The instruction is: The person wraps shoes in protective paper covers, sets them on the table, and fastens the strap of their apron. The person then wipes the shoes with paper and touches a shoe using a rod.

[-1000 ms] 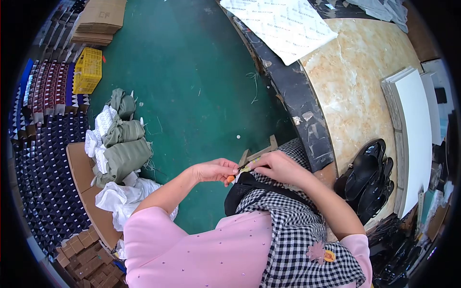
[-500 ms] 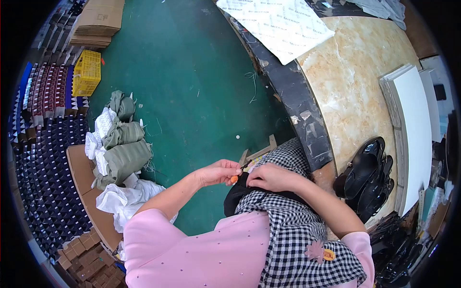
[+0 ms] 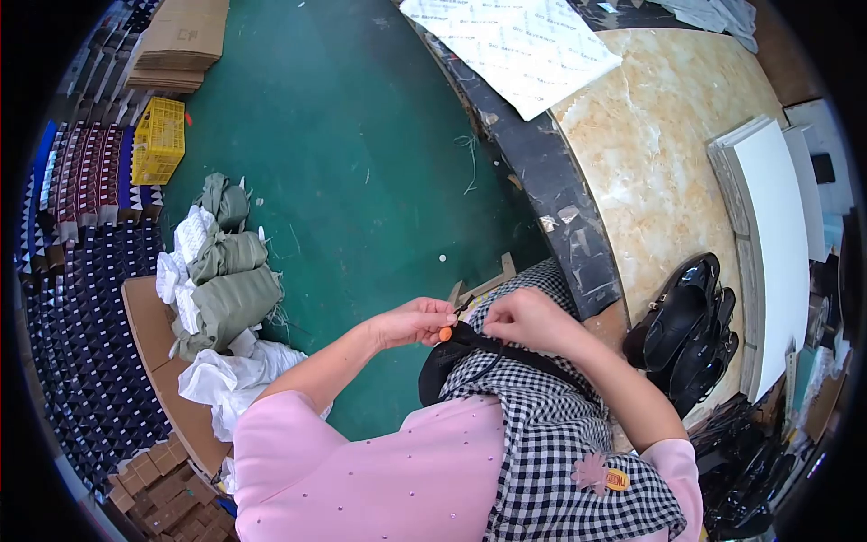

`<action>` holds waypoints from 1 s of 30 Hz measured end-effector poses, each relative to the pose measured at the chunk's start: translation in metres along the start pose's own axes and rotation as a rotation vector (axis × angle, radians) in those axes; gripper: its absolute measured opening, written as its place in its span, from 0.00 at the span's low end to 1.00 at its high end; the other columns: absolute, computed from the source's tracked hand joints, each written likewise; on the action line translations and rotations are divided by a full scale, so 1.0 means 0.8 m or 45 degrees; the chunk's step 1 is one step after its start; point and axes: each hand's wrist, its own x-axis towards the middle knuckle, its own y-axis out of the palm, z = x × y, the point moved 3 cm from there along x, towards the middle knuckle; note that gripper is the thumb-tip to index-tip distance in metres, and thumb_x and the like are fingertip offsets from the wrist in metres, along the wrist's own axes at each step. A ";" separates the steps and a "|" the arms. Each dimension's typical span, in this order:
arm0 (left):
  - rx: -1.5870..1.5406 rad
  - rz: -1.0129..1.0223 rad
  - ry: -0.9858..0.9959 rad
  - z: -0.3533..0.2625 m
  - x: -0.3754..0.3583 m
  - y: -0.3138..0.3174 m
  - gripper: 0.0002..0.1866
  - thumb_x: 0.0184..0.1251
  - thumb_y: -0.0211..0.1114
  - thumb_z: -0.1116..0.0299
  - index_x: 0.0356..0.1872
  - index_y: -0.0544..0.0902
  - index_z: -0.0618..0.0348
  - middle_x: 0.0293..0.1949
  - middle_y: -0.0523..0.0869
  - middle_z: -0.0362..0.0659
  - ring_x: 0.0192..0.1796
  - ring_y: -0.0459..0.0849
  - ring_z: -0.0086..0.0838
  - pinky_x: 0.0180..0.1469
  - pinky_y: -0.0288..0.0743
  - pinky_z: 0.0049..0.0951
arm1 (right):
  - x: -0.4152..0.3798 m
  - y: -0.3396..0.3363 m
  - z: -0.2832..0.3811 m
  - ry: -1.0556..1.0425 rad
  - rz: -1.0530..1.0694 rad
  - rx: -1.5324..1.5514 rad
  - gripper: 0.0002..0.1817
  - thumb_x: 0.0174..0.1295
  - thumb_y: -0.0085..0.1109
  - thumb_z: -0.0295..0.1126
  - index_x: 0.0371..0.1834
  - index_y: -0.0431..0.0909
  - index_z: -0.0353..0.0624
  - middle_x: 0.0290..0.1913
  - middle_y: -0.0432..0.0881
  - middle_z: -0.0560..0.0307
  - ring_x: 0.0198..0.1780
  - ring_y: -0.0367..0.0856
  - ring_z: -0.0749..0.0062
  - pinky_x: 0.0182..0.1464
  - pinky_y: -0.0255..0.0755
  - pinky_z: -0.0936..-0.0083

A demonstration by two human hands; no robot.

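My left hand (image 3: 414, 322) is closed in a pinch on a thin black strap (image 3: 464, 304) whose end sticks up past the fingertips. A small round orange piece (image 3: 445, 333) sits just under those fingers. To the right, my right hand (image 3: 535, 322) has its thumb and fingers pressed together; what is between them, if anything, is too small to make out. Below both hands a soft-looking black item (image 3: 440, 369) lies on my lap, over the black-and-white checked apron (image 3: 551, 434). Its kind is not clear, and the hands hide part of it.
Shiny black shoes (image 3: 686, 334) stand on the marbled tabletop (image 3: 646, 154) at the right, beside stacked white boards (image 3: 772, 244). Printed paper (image 3: 515, 45) lies at the table's far end. Green bundles (image 3: 237, 303), a yellow crate (image 3: 158, 142) and many stacked boxes (image 3: 86, 334) line the left.
My right hand has risen and drawn slightly away from my left hand, still pinched. The left hand stays nearly in place on the strap, with the orange piece showing more fully.
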 end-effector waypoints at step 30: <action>0.025 0.053 0.057 0.000 0.006 0.004 0.08 0.73 0.62 0.62 0.35 0.78 0.53 0.26 0.79 0.31 0.22 0.66 0.10 0.22 0.56 0.12 | 0.005 0.040 0.023 -0.330 -0.112 -0.076 0.09 0.61 0.61 0.31 0.41 0.81 0.39 0.35 0.84 0.47 0.37 0.83 0.52 0.41 0.76 0.61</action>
